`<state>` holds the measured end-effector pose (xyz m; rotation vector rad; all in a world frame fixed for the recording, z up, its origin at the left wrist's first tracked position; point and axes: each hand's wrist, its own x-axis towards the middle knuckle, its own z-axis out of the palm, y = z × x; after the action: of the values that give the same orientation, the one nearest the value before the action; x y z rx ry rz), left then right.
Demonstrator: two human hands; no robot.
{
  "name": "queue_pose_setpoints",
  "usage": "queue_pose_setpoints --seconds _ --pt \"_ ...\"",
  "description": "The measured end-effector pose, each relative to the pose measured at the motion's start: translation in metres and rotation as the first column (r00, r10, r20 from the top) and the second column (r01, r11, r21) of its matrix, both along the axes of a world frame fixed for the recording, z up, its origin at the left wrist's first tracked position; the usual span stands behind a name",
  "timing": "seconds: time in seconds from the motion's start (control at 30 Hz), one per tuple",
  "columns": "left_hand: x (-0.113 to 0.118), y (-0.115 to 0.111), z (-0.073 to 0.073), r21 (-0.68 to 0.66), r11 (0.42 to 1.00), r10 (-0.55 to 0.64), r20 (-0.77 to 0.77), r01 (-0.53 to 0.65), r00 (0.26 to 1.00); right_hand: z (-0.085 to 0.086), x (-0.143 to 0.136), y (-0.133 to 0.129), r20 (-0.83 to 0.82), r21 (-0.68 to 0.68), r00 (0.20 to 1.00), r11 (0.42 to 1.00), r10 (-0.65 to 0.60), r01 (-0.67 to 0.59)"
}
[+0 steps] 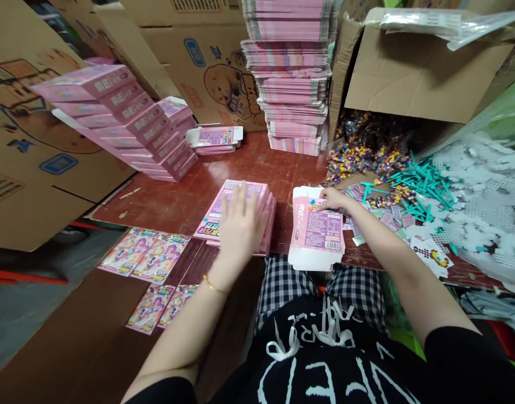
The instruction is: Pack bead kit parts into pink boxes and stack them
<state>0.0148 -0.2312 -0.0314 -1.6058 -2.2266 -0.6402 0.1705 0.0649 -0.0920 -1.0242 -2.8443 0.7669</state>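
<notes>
My left hand is slightly blurred, its fingers stretched out over a short stack of pink boxes on the table. Whether the palm presses on the top box cannot be made out. A gold bangle is on that wrist. With bent fingers, my right hand grips the upper right part of a pink carton, which has white flaps open at both ends and purple printed text on its face. The carton lies at the table's front edge, above my checked trousers.
Stacked pink boxes lean at left; flat cartons rise behind. Bead packets, teal sticks and white perforated sheets crowd the right, near an open cardboard box. Colourful packets lie lower left.
</notes>
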Motion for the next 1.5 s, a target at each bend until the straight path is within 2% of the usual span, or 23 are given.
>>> queue_pose_setpoints --seconds 0.03,0.1,0.2,0.27,0.33,0.4,0.47,0.5,0.53,0.57,0.63,0.7,0.73,0.77,0.83,0.9,1.0,1.03,1.13,1.2,1.3,1.37,1.5 --pt "0.021 -0.002 -0.005 0.07 0.994 -0.088 -0.008 0.088 0.996 0.007 0.008 -0.003 -0.057 -0.042 0.998 0.999 -0.002 -0.001" --pt "0.062 -0.003 -0.02 0.078 0.972 -0.226 0.044 0.222 0.973 0.026 0.032 -0.017 -0.244 -0.134 0.97 0.991 -0.012 -0.022" --pt "0.107 0.004 -0.038 0.083 0.983 -0.182 0.232 0.166 0.956 0.059 0.078 -0.064 -0.513 -0.264 0.856 0.96 -0.058 -0.093" --pt "0.12 0.007 -0.04 0.129 0.968 -0.249 0.438 0.213 0.864 0.077 0.105 -0.104 -0.614 -0.259 0.785 0.96 -0.082 -0.103" --pt "0.124 0.003 -0.036 0.187 0.912 -0.388 0.676 0.364 0.627 0.085 0.126 -0.141 -0.701 -0.143 0.712 0.986 -0.041 -0.084" --pt "0.127 -0.006 -0.033 0.255 0.858 -0.412 0.859 0.445 0.303 0.082 0.139 -0.169 -0.783 0.089 0.622 0.992 0.013 0.091" --pt "0.129 -0.018 -0.036 0.299 0.87 -0.342 0.939 0.391 0.042 0.068 0.147 -0.185 -0.834 0.27 0.552 0.884 0.017 0.382" --pt "0.13 -0.023 -0.04 0.307 0.884 -0.309 0.95 0.353 -0.052 0.057 0.15 -0.19 -0.847 0.281 0.531 0.827 -0.025 0.486" --pt "0.132 -0.027 -0.044 0.315 0.888 -0.291 0.949 0.335 -0.123 0.045 0.152 -0.194 -0.852 0.235 0.515 0.809 -0.096 0.539" --pt "0.133 -0.029 -0.05 0.331 0.885 -0.292 0.943 0.328 -0.162 0.031 0.154 -0.196 -0.848 0.138 0.497 0.826 -0.187 0.547" --pt "0.136 -0.028 -0.061 0.375 0.877 -0.351 0.927 0.3 -0.132 0.003 0.157 -0.202 -0.799 -0.143 0.475 0.883 -0.37 0.448" --pt "0.138 -0.022 -0.072 0.398 0.889 -0.409 0.912 0.226 0.006 -0.021 0.16 -0.207 -0.721 -0.379 0.482 0.866 -0.498 0.328" --pt "0.138 -0.017 -0.077 0.393 0.901 -0.412 0.908 0.186 0.077 -0.03 0.161 -0.211 -0.689 -0.435 0.503 0.853 -0.522 0.29" --pt "0.138 -0.013 -0.081 0.377 0.912 -0.398 0.909 0.16 0.125 -0.037 0.162 -0.215 -0.665 -0.45 0.533 0.85 -0.523 0.273" --pt "0.139 -0.008 -0.09 0.336 0.93 -0.357 0.921 0.149 0.154 -0.046 0.162 -0.223 -0.67 -0.4 0.555 0.87 -0.493 0.289" --pt "0.143 -0.007 -0.097 0.339 0.935 -0.352 0.925 0.105 0.147 -0.047 0.16 -0.232 -0.749 -0.346 0.465 0.878 -0.471 0.332" --pt "0.15 -0.01 -0.099 0.426 0.905 -0.422 0.901 -0.015 0.105 -0.039 0.158 -0.238 -0.833 -0.392 0.28 0.866 -0.477 0.31" --pt "0.152 -0.009 -0.097 0.441 0.897 -0.437 0.894 -0.026 0.095 -0.035 0.158 -0.237 -0.818 -0.423 0.289 0.861 -0.497 0.283" --pt "0.151 -0.004 -0.09 0.413 0.91 -0.415 0.904 0.04 0.098 -0.023 0.161 -0.225 -0.694 -0.493 0.481 0.841 -0.535 0.225" --pt "0.148 0.0 -0.088 0.4 0.915 -0.403 0.908 0.053 0.11 -0.018 0.164 -0.214 -0.618 -0.542 0.565 0.817 -0.547 0.199" --pt "0.146 -0.001 -0.091 0.412 0.909 -0.417 0.901 0.063 0.118 -0.019 0.168 -0.202 -0.578 -0.598 0.605 0.789 -0.548 0.143" --pt "0.148 -0.005 -0.094 0.429 0.898 -0.439 0.889 0.096 0.133 -0.021 0.17 -0.202 -0.591 -0.592 0.628 0.801 -0.506 0.088" --pt "0.148 -0.01 -0.09 0.481 0.865 -0.502 0.831 0.145 0.239 -0.017 0.177 -0.211 -0.639 -0.533 0.677 0.845 -0.366 -0.046"
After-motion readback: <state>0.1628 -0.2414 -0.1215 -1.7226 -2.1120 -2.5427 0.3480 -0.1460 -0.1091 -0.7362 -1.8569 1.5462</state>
